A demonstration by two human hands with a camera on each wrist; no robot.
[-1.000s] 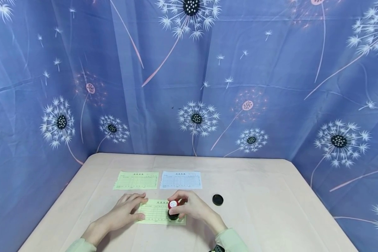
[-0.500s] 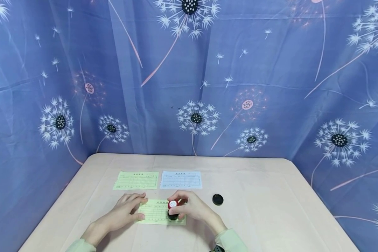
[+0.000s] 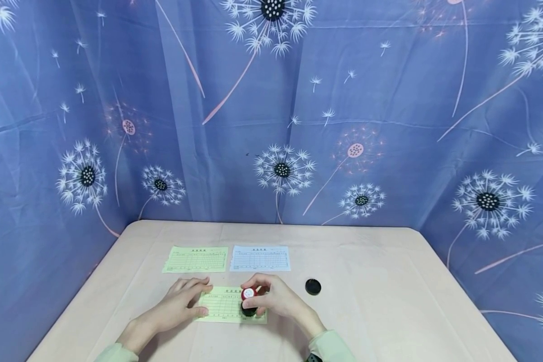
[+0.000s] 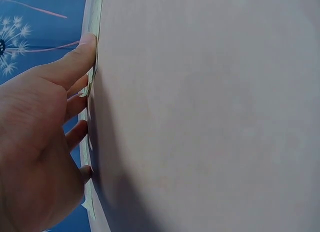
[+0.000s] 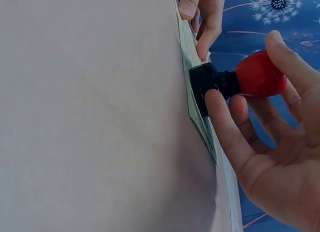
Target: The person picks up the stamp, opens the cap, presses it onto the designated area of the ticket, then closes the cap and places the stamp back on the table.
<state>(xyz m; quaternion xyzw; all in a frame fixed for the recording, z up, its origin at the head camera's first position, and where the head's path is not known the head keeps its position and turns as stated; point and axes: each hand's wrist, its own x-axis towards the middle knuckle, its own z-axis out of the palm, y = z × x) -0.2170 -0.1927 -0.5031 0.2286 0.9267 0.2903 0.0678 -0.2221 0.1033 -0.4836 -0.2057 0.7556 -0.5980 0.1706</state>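
Observation:
A self-inking stamp (image 3: 249, 293) with a red knob and black base stands upright on the right part of a pale green printed slip (image 3: 221, 303). My right hand (image 3: 281, 300) grips it, a finger on the red knob and another digit at the black base. In the right wrist view the base of the stamp (image 5: 202, 84) meets the slip. My left hand (image 3: 174, 306) rests along the slip's left edge with its fingers spread, thumb and fingertips on the paper. The left wrist view shows the left thumb (image 4: 80, 61) touching the slip.
A second green slip (image 3: 195, 259) and a blue slip (image 3: 260, 259) lie side by side farther back on the pale table (image 3: 371, 311). To the right of my right hand sits a round black cap (image 3: 313, 287). A blue dandelion-print curtain (image 3: 226, 166) hangs behind the table.

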